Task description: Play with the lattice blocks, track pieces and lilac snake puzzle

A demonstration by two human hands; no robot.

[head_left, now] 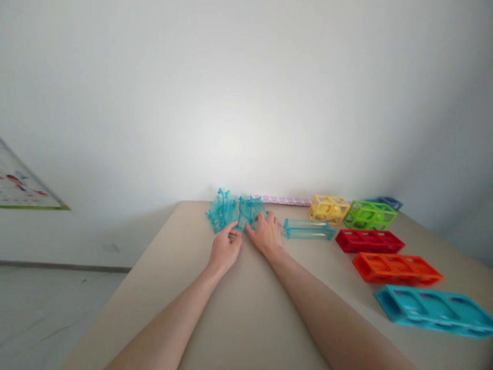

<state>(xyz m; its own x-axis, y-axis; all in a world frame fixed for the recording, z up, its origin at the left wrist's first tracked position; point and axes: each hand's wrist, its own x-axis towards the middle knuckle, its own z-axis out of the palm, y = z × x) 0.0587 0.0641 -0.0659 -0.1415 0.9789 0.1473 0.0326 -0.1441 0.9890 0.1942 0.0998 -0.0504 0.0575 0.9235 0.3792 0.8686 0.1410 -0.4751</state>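
Observation:
Two clusters of translucent teal plastic pieces stand side by side near the wall: a left cluster [222, 211] and a right cluster [246, 208]. My right hand [266, 232] grips the right side of the right cluster, thumb in front and fingers over it. Its exact grip is partly hidden. Just below the gap between them is my left hand [227, 247], fingers loosely bent and apart, fingertips close to the pieces. Whether they touch is unclear. Right of my right hand lies a clear teal-ended tube piece [310, 229].
On the right of the beige table [239, 318] sit a yellow frame block [328, 209], green frame block [368, 215], red block [370, 241], orange block [398, 268] and blue block [433, 308]. A purple patterned strip [287, 200] lies along the wall.

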